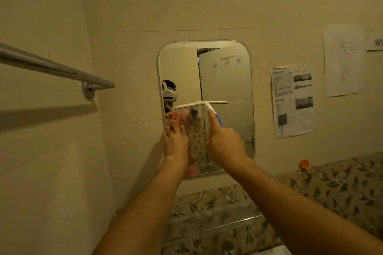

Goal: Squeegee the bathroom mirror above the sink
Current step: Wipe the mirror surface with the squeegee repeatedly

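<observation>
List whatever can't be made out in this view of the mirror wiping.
Head view:
- squeegee handle: mostly covered by the right hand.
- mirror lower-left edge: behind the left hand.
- tap: cut off by the bottom edge.
- printed sheet text: too small and blurred.
- sign: cut off by the right edge.

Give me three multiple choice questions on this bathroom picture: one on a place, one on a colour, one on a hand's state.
1. Where is the towel bar relative to the mirror? A left of it; B right of it; C below it.
2. What colour is the head of the squeegee? A black; B white; C red.
3. What is the left hand doing? A gripping the squeegee; B holding a cloth; C resting flat at the mirror's lower left edge.
Answers: 1 A, it hangs on the left wall. 2 B, it shows white against the glass. 3 C, its fingers lie straight there; the right hand grips the squeegee.
</observation>
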